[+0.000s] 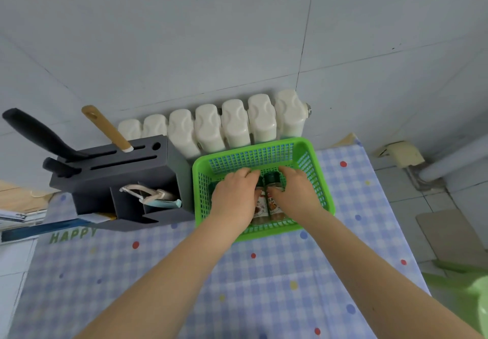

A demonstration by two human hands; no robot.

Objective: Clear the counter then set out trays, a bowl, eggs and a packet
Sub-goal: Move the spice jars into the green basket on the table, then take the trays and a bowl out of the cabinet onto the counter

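Here the left hand (235, 193) is curled around one spice jar (260, 206) and the right hand (294, 189) around its neighbour (274, 201), both hands down inside the green basket (311, 153), fingers closed on the jars' sides. The two jars stand side by side, touching or nearly so, dark caps pointing toward the wall. Whether they are being set in or taken out cannot be told; given the task, this looks like part of clearing the tabletop (264, 286), with none of the trays, bowl, eggs or packet in sight. To do it well, each grip should sit low on the glass body rather than on the cap (a loose lid could slip), and the jars should be kept upright and moved straight up or down so they do not knock the mesh walls or each other. The basket sits at the far edge of the checked cloth, just right of the dark knife block (118, 180), close in front of the white radiator (235, 124).
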